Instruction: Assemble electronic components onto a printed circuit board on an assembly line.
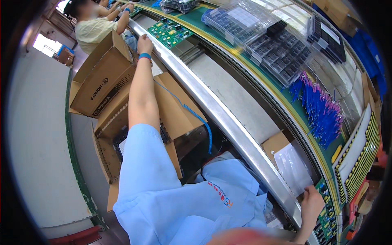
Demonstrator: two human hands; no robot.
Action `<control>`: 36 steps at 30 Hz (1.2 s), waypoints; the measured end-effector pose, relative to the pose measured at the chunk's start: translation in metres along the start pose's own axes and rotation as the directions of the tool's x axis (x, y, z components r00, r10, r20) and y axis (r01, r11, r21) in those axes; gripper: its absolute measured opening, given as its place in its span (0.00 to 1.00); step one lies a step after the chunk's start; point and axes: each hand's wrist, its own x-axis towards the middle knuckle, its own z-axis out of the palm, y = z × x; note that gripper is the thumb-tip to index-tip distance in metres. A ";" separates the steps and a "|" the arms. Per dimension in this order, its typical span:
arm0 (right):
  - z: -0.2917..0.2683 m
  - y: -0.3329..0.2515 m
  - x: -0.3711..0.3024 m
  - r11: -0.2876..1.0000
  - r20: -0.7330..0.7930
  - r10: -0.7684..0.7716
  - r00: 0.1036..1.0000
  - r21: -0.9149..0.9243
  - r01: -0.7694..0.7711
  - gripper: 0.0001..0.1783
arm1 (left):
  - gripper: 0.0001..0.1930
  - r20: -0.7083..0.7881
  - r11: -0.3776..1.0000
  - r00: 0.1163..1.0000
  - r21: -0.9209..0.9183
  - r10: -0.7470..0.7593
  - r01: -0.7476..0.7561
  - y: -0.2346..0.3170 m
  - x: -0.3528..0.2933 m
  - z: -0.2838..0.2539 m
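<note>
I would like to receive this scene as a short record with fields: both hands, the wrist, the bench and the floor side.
Left hand: at the metal rail, near the far green circuit board; grip unclear
Right hand: between white sheet and near green circuit board; grip unclear
Left wrist: blue band
Bench: clear compartment boxes, blue wires
Floor side: cardboard boxes

Metal rail — smooth, glossy
</note>
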 end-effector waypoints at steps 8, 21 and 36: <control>0.002 0.033 -0.017 0.959 0.030 0.251 0.967 -0.146 -0.244 0.03 | 0.26 0.194 0.987 0.980 0.137 0.052 -0.080 0.010 0.013 0.025; 0.009 0.061 -0.020 0.958 0.094 0.266 0.959 -0.138 -0.252 0.05 | 0.27 0.579 0.626 0.663 0.307 0.475 -0.716 -0.127 0.176 0.038; -0.079 0.079 0.069 0.996 -0.629 0.083 0.773 0.043 -0.072 0.07 | 0.34 0.738 0.967 0.624 -0.201 0.256 -0.159 0.003 0.021 -0.009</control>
